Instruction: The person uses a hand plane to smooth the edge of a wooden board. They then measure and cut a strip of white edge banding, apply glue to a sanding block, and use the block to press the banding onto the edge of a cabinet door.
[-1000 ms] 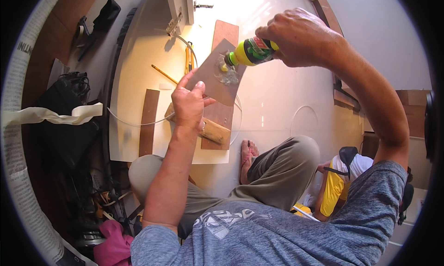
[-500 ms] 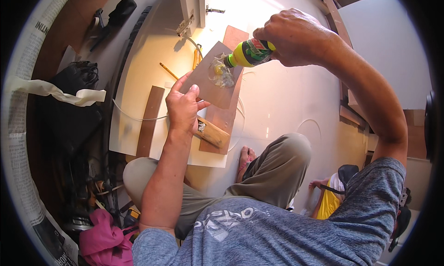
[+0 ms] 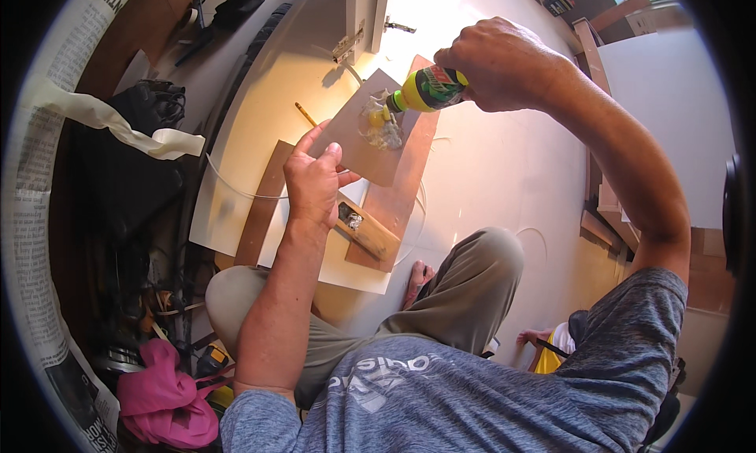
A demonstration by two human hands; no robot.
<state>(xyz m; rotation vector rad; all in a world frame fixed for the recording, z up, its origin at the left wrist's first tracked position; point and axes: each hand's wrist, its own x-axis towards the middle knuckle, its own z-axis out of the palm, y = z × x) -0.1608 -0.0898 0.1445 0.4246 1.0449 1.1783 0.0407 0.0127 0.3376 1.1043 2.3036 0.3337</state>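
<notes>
My left hand (image 3: 312, 187) grips a thin brown board (image 3: 376, 165) by its near left edge, thumb on top and fingers beneath. On the board sits a whitish smear (image 3: 387, 135) with a wet yellow blob in it. Above it, my right hand (image 3: 500, 65) is closed round a small green-and-yellow plastic bottle (image 3: 431, 89), tilted with its neck down at the blob. Below the board lies a wooden block with a slot (image 3: 373, 232), which looks like a hand plane, on a reddish-brown strip (image 3: 394, 209).
A white panel (image 3: 236, 193) lies under the strips, with a yellow pencil (image 3: 305, 114) and another brown strip (image 3: 262, 209). A cabinet edge with a hinge (image 3: 346, 47) stands beyond. Pink cloth (image 3: 165, 398) and tools lie at lower left. Another person's hand (image 3: 532, 336) shows at lower right.
The whole view has shifted slightly, so the panel and cabinet edge appear farther right. Both hands keep their grips, and the bottle stays tilted over the blob.
</notes>
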